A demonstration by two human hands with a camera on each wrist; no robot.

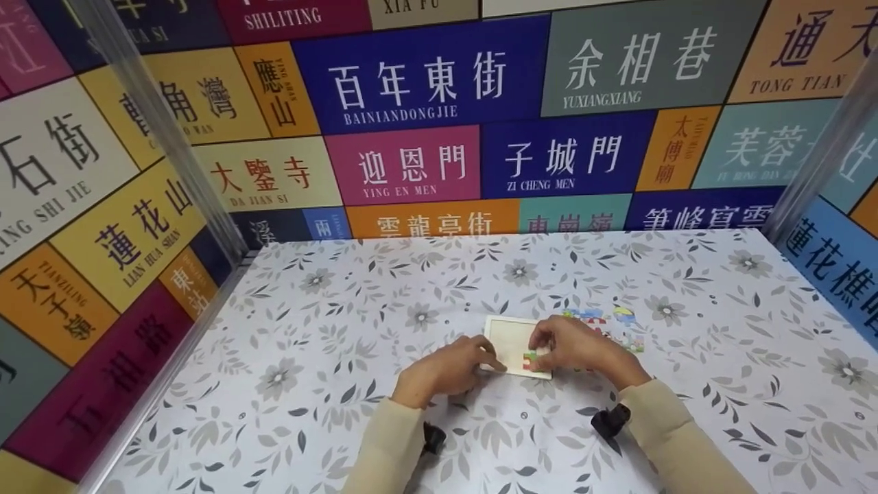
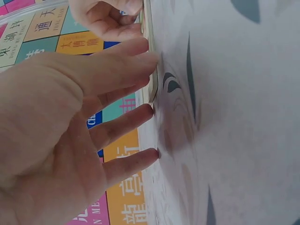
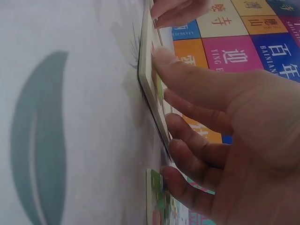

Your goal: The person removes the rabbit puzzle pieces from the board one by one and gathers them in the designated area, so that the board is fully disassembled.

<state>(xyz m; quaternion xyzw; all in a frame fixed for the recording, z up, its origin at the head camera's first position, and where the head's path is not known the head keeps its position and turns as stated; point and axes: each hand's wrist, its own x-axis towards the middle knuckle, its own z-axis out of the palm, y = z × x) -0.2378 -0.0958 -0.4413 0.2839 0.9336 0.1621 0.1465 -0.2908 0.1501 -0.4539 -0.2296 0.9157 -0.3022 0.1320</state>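
Note:
A shallow wooden puzzle tray (image 1: 507,335) with a raised rim lies on the table. My left hand (image 1: 453,367) holds it at the near left corner, thumb at the near edge; in the left wrist view this hand's (image 2: 70,108) other fingers are spread, with tips down by the table. My right hand (image 1: 573,348) pinches a red and green puzzle piece (image 1: 529,361) at the tray's near right corner. In the right wrist view the right thumb (image 3: 166,58) presses down inside the rim, while the other fingers curl along the tray's right side.
Several colourful puzzle pieces (image 1: 624,317) lie right of the tray, partly hidden behind the right hand and wrist. A floral cloth (image 1: 329,357) covers the table. Panels with street names (image 1: 425,82) stand behind and beside it, with clear corner posts (image 1: 823,116).

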